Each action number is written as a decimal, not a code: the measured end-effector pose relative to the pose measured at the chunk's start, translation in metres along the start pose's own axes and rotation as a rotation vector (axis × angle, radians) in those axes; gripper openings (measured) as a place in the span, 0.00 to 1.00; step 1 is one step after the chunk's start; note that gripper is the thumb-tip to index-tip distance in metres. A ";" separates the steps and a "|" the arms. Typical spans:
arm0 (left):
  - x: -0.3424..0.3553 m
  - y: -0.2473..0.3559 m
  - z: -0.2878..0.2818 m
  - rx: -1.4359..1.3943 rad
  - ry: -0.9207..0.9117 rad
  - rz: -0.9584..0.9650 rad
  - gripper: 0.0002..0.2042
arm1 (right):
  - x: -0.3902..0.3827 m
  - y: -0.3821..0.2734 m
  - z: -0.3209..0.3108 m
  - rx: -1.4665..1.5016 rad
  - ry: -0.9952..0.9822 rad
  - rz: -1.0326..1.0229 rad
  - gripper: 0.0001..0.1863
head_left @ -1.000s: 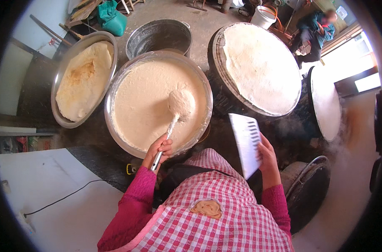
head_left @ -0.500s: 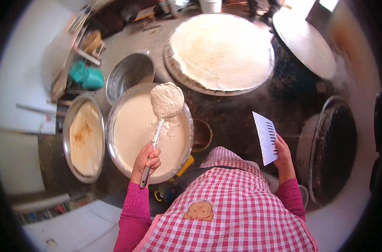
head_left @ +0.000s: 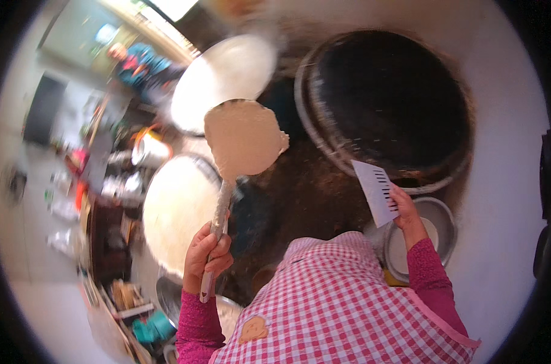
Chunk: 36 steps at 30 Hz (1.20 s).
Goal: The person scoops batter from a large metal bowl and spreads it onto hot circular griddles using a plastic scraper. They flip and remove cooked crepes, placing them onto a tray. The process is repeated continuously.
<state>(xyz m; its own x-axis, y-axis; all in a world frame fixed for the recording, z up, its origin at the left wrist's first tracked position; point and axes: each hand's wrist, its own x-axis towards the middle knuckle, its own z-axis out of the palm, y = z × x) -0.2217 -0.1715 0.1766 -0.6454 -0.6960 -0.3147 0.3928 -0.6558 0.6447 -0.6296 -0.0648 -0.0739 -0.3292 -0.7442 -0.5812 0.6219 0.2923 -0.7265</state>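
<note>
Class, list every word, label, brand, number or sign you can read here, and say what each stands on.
None can be read.
Flat white scraper: a row of dark bars, no lettering visible.
Pink-and-white checked cloth apron: tan patch, no readable words.
Dark rectangular panel, upper left: too small and blurred to tell.

The loaded ladle (head_left: 222,209) has swung from above the batter (head_left: 229,316) toward the round black griddle (head_left: 384,100).

Kitchen with round griddles (head_left: 390,100), batter (head_left: 244,139)
</note>
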 end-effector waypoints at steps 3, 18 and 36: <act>0.086 -0.016 0.040 0.273 0.022 -0.165 0.18 | -0.004 -0.001 -0.054 0.088 0.127 -0.044 0.20; 0.277 -0.140 0.053 1.964 -0.232 0.411 0.27 | -0.059 -0.005 -0.101 0.313 0.420 -0.097 0.21; 0.273 -0.109 0.093 0.441 -0.065 -0.302 0.05 | -0.010 -0.043 -0.095 0.402 0.201 -0.309 0.24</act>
<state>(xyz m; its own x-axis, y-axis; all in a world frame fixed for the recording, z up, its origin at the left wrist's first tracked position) -0.5013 -0.2625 0.0852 -0.7322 -0.4667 -0.4961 -0.1194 -0.6291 0.7681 -0.7207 -0.0134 -0.0718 -0.6448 -0.6178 -0.4501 0.6842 -0.2040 -0.7001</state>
